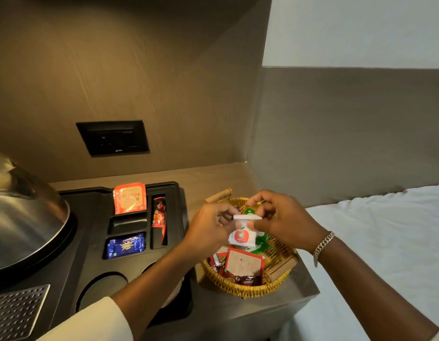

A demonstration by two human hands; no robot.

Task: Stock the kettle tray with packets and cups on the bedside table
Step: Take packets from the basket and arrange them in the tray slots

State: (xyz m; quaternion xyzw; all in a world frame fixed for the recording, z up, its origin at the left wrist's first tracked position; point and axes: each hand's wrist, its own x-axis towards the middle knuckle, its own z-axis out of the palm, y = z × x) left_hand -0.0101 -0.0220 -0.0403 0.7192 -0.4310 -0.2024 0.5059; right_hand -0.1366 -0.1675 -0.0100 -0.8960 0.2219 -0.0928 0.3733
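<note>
A black kettle tray (90, 244) lies on the bedside table, with a steel kettle (24, 217) at its left. Its slots hold an orange packet (129, 198), a red stick sachet (159, 217) and a blue packet (126, 245); one slot between them is bare. A round cup hole (102, 291) shows near my left arm. Right of the tray stands a yellow wicker basket (248, 289) with several packets. Above the basket my left hand (208, 230) and my right hand (285, 222) both pinch a white packet with a red apple mark (242, 236).
A black socket plate (112, 137) is set in the wall behind the tray. A metal drip grille (14, 313) sits at the tray's near left. The white bed (376, 242) lies to the right of the table. A red-bordered packet (243, 263) lies in the basket.
</note>
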